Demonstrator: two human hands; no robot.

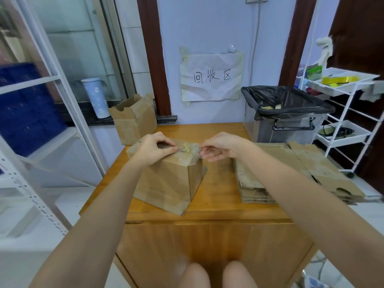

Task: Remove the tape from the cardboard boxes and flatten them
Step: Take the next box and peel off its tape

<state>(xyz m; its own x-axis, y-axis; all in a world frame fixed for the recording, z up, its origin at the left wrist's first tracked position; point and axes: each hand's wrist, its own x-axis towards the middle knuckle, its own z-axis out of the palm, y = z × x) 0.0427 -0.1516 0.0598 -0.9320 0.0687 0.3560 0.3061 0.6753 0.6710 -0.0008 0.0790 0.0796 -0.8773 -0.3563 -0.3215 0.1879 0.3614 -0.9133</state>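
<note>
Cardboard box (169, 179), upright at mid-table (218, 206), is steadied on top by the left hand (154, 148) with fingers curled while clear tape (192, 153) is pinched by the right hand (220, 147); peeling judged under way, a steady pull being called for next.

I see a matt brown cardboard box (172, 179), scuffed and creased, with glossy clear tape (190, 151) crinkled across its top, standing on a smooth varnished wooden table (216, 196). Beside it lies a stack of flattened cardboard (291, 173), equally dull. Behind, a shiny black plastic bin liner (291, 98) lines a clear plastic bin (268, 129), below a crumpled paper sign (212, 76).
</note>
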